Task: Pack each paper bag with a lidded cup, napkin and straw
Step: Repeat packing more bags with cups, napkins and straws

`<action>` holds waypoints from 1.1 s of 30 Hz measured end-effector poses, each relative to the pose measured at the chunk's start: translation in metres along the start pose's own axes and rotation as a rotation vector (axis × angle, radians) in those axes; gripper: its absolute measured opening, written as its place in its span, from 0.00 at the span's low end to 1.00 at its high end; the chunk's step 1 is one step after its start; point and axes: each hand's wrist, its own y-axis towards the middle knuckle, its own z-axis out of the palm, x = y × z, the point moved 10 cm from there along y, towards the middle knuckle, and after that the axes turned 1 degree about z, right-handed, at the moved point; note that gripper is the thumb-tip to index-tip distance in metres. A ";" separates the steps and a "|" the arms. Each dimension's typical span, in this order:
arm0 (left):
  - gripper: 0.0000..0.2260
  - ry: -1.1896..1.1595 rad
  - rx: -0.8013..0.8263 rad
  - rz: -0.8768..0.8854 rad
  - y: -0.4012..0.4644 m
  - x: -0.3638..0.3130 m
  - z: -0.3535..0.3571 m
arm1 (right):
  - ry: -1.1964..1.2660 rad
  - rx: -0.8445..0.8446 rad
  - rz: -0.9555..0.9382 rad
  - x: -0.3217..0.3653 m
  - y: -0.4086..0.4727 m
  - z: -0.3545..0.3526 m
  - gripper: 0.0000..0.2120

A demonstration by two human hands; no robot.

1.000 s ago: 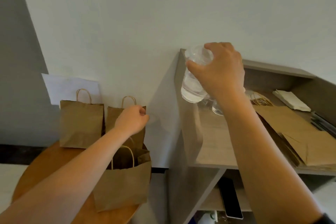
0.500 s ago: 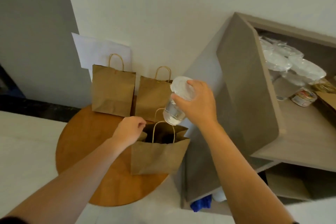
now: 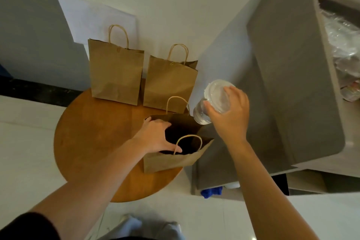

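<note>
Round wooden desk (image 3: 81,142), three brown paper bags on it. Two stand shut and upright along the far edge: far-left bag (image 3: 116,74) and far-right bag (image 3: 169,82), side by side, just about touching, twisted handles up. A white sheet (image 3: 93,17) leans on the wall behind the far-left one.

The open bag (image 3: 171,159) stands at the desk's right edge, nearer you than the other two, mouth gaping and dark inside. What lies in it cannot be told. One handle loop rises at the far lip, the other at the near lip.

Your left hand (image 3: 155,136) is at the bag's mouth: fingers hooked over the far-left lip, thumb laid along the near lip by the near handle. That grip holds the mouth spread.

Your right hand (image 3: 229,115) holds the lidded cup (image 3: 212,101), clear plastic, by its top; fingers are curled round the lid rim, a firm hold. The cup hangs tilted, base pointing down and left, just off the far-right corner of the open bag's mouth, above the desk's right edge, not inside the bag.

A grey shelf unit (image 3: 288,76) stands right of the desk, crinkled clear plastic (image 3: 342,35) inside. Something blue (image 3: 211,192) on the floor at its foot.
</note>
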 end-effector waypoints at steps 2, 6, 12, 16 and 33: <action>0.49 0.172 0.040 0.027 -0.001 -0.001 0.012 | 0.007 0.026 0.001 -0.001 -0.004 0.006 0.33; 0.56 0.258 0.039 0.032 0.002 -0.002 0.027 | 0.069 0.073 -0.078 0.013 -0.028 0.024 0.33; 0.59 0.281 0.021 0.035 0.006 -0.001 0.030 | 0.003 0.332 -0.141 0.008 -0.061 0.085 0.32; 0.58 0.364 0.058 0.105 0.000 -0.006 0.031 | -0.122 0.607 -0.215 -0.006 -0.063 0.126 0.32; 0.53 0.527 0.188 0.033 -0.009 0.017 0.030 | -0.554 1.142 -0.365 -0.057 -0.134 0.259 0.37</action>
